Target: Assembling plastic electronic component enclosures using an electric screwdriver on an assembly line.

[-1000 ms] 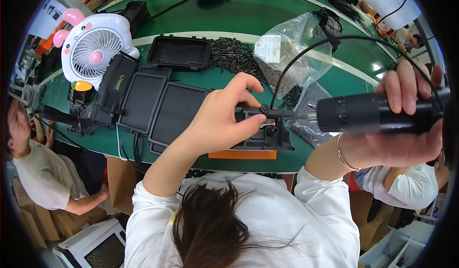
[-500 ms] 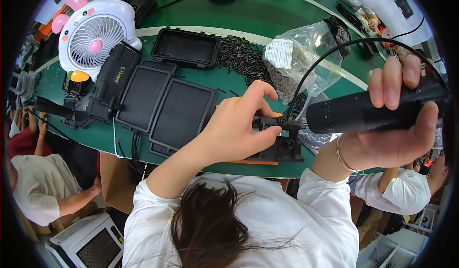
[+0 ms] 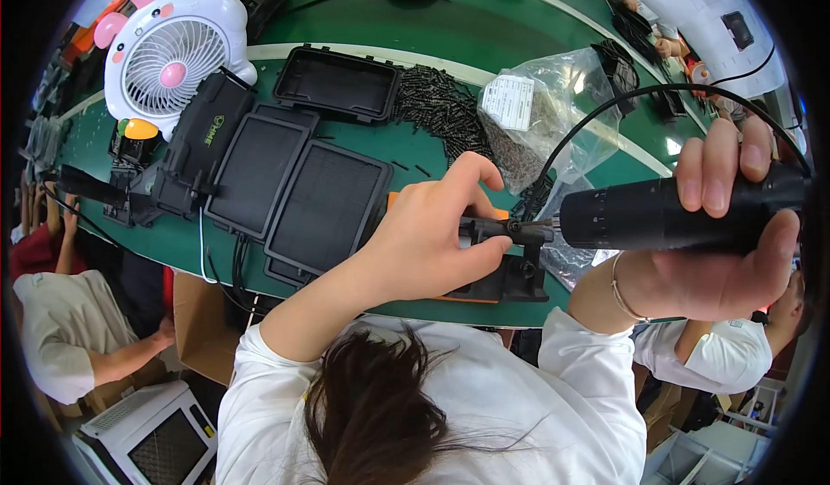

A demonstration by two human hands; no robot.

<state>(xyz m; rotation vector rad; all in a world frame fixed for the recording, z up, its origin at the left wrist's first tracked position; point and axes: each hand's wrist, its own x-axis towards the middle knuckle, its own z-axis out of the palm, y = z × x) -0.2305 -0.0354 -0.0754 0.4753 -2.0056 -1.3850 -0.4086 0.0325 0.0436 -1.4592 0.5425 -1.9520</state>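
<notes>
In my right hand point(image 3: 713, 273) is a black electric screwdriver point(image 3: 635, 219), held level with the fingers over its top and the thumb beneath. Its bit points left and meets the end of a small black plastic bracket point(image 3: 525, 271) near the table's front edge. My left hand point(image 3: 428, 234) grips that black part from the left, index finger arched above and thumb along its near side. The palm hides much of the part. Bits of an orange piece point(image 3: 475, 297) show under and behind it.
Black screws point(image 3: 439, 109) lie heaped beyond my left hand, beside a clear bag point(image 3: 519, 152) of small parts. Left of them are an open black case point(image 3: 339, 83), flat black panels point(image 3: 327, 207) and a white fan point(image 3: 173, 53). The screwdriver's cable point(image 3: 622, 96) arches overhead. Other people sit at both sides.
The screwdriver and my right hand have shifted slightly right and down in the view. The bit still meets the bracket, and my left hand keeps its hold.
</notes>
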